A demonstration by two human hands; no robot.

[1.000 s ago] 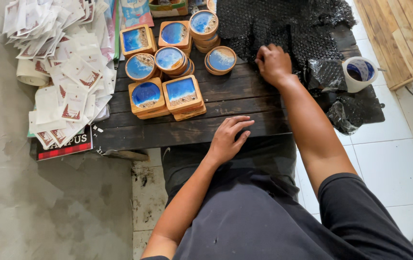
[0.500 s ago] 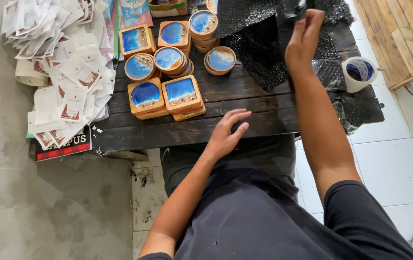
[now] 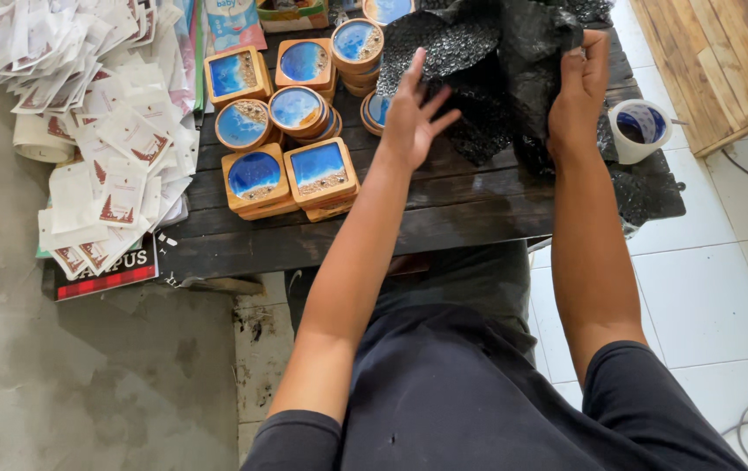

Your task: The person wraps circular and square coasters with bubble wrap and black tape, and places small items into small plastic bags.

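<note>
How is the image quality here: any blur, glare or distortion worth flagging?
Head view: even daylight, soft shadows; left hand slightly motion-blurred, right hand sharper on the black bubble wrap; glossy blue coasters show mild sheen; wide-angle lens bends the table edges.

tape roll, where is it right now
In the head view the tape roll sits at the right end of the dark wooden table, just right of the right hand gripping the black bubble wrap.
</note>
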